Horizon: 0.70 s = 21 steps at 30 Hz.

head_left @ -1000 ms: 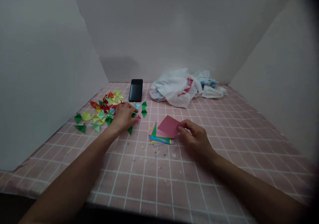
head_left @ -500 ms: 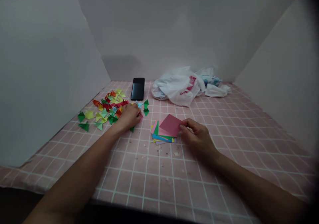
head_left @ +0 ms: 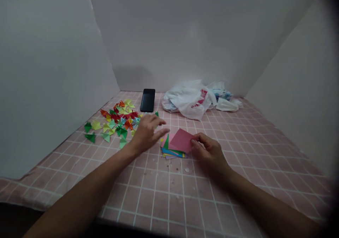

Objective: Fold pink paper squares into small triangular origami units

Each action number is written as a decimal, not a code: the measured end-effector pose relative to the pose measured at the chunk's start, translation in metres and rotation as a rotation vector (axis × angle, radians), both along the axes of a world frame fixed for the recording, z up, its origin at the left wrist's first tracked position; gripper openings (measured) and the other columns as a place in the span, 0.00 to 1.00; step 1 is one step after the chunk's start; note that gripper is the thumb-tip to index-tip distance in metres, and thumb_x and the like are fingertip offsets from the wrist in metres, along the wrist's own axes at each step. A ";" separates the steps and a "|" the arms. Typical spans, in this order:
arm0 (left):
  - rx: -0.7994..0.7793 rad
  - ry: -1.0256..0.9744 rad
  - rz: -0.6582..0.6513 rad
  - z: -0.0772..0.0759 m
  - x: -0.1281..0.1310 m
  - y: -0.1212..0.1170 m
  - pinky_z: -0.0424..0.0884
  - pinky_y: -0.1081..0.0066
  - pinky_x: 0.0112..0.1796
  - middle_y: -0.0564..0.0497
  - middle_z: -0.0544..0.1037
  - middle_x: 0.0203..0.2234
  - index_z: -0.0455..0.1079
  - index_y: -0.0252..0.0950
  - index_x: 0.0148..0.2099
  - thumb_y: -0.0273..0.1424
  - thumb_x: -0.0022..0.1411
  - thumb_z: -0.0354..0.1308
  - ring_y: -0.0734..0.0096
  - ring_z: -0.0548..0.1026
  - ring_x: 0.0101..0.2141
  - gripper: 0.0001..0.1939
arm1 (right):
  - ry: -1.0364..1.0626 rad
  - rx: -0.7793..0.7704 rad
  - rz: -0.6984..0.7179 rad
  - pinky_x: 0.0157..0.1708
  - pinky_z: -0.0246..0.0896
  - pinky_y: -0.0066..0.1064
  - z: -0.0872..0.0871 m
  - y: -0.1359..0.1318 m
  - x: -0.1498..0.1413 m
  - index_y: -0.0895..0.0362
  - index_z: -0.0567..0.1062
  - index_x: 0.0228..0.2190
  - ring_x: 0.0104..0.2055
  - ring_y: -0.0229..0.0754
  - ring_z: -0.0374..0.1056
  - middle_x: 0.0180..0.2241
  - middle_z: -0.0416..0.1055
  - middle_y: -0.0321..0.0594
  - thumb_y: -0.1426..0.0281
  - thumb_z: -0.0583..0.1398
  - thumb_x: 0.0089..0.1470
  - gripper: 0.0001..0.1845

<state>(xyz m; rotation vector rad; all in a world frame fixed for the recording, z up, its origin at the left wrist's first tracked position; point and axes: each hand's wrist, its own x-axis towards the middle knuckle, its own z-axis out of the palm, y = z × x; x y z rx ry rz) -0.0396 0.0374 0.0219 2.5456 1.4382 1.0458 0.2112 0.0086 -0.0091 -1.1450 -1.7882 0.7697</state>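
A rose-pink paper square (head_left: 181, 141) is pinched at its edge by the right hand (head_left: 209, 151), with the rest of the sheet lying over a stack of coloured paper squares (head_left: 172, 153) on the pink-gridded counter (head_left: 185, 195). The left hand (head_left: 147, 134) is held open and empty, fingers spread, between that stack and a scattered heap of folded paper triangles (head_left: 118, 121). A black smartphone (head_left: 147, 100) and a white plastic bag (head_left: 188, 100) are placed farther back.

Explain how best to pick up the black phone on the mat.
Pinch the black phone by its two long edges, coming from above with the left hand, the nearer one: it lies flat, and nothing crowds those edges.
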 end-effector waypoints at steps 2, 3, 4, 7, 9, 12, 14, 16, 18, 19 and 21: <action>-0.172 -0.130 -0.163 -0.005 0.017 -0.013 0.68 0.64 0.42 0.46 0.79 0.36 0.74 0.34 0.44 0.38 0.64 0.61 0.62 0.75 0.38 0.13 | 0.015 -0.017 0.053 0.30 0.57 0.30 0.001 -0.003 0.000 0.56 0.72 0.29 0.31 0.40 0.65 0.28 0.69 0.37 0.66 0.56 0.62 0.11; -0.270 -0.192 -0.208 -0.009 0.024 -0.018 0.69 0.67 0.39 0.47 0.78 0.34 0.74 0.34 0.44 0.39 0.62 0.63 0.64 0.74 0.35 0.13 | 0.022 -0.001 0.071 0.31 0.58 0.30 0.002 -0.004 -0.001 0.56 0.73 0.30 0.31 0.40 0.65 0.28 0.70 0.38 0.66 0.56 0.62 0.10; -0.380 -0.243 -0.238 -0.013 0.030 -0.023 0.68 0.69 0.35 0.49 0.78 0.32 0.74 0.34 0.40 0.37 0.62 0.62 0.67 0.73 0.32 0.11 | 0.024 0.017 0.091 0.31 0.58 0.30 0.003 -0.005 -0.001 0.56 0.73 0.30 0.31 0.40 0.65 0.28 0.70 0.38 0.66 0.57 0.61 0.10; -0.579 -0.430 -0.232 -0.021 0.041 -0.033 0.66 0.71 0.33 0.51 0.76 0.27 0.74 0.33 0.34 0.34 0.64 0.58 0.69 0.71 0.30 0.10 | 0.094 -0.029 0.149 0.32 0.60 0.30 0.005 -0.007 -0.004 0.56 0.74 0.31 0.31 0.40 0.66 0.29 0.71 0.38 0.65 0.59 0.60 0.09; -0.627 -0.545 -0.230 -0.024 0.044 -0.037 0.66 0.71 0.33 0.50 0.76 0.28 0.74 0.32 0.35 0.35 0.63 0.59 0.69 0.71 0.31 0.10 | 0.197 -0.149 0.205 0.32 0.62 0.30 0.004 -0.008 -0.008 0.56 0.75 0.33 0.33 0.41 0.68 0.31 0.72 0.39 0.63 0.62 0.58 0.08; -0.702 -0.633 -0.233 -0.024 0.046 -0.040 0.67 0.72 0.31 0.50 0.76 0.28 0.74 0.33 0.35 0.38 0.62 0.60 0.69 0.71 0.30 0.12 | 0.330 -0.331 0.248 0.33 0.64 0.31 -0.001 -0.008 -0.013 0.55 0.76 0.38 0.34 0.41 0.70 0.35 0.74 0.40 0.60 0.65 0.54 0.13; -0.746 -0.656 -0.232 -0.023 0.046 -0.041 0.66 0.72 0.30 0.50 0.75 0.26 0.73 0.33 0.34 0.41 0.62 0.60 0.70 0.70 0.28 0.14 | 0.385 -0.446 0.235 0.27 0.62 0.30 -0.006 -0.009 -0.015 0.55 0.76 0.38 0.28 0.39 0.68 0.31 0.74 0.39 0.58 0.66 0.53 0.15; -0.784 -0.676 -0.227 -0.023 0.046 -0.041 0.64 0.73 0.28 0.51 0.73 0.25 0.72 0.33 0.33 0.42 0.61 0.59 0.72 0.68 0.27 0.16 | 0.420 -0.536 0.234 0.22 0.58 0.29 -0.009 -0.009 -0.016 0.56 0.76 0.36 0.23 0.38 0.65 0.24 0.72 0.37 0.55 0.66 0.52 0.17; -0.828 -0.695 -0.221 -0.022 0.046 -0.042 0.60 0.74 0.27 0.53 0.70 0.23 0.71 0.33 0.32 0.43 0.61 0.58 0.74 0.65 0.25 0.17 | 0.434 -0.582 0.239 0.22 0.56 0.29 -0.010 -0.009 -0.015 0.57 0.76 0.33 0.21 0.37 0.65 0.21 0.71 0.36 0.54 0.65 0.53 0.18; -0.853 -0.706 -0.220 -0.021 0.046 -0.042 0.58 0.74 0.26 0.53 0.69 0.22 0.70 0.33 0.31 0.44 0.61 0.58 0.75 0.64 0.24 0.18 | 0.457 -0.591 0.239 0.22 0.55 0.28 -0.009 -0.009 -0.015 0.58 0.76 0.33 0.20 0.37 0.65 0.20 0.72 0.37 0.54 0.64 0.54 0.18; -0.886 -0.723 -0.206 -0.020 0.046 -0.042 0.56 0.74 0.25 0.55 0.66 0.20 0.68 0.33 0.29 0.45 0.62 0.57 0.76 0.61 0.22 0.19 | 0.482 -0.607 0.247 0.24 0.57 0.29 -0.006 -0.009 -0.014 0.58 0.77 0.32 0.21 0.37 0.66 0.20 0.73 0.37 0.55 0.63 0.56 0.17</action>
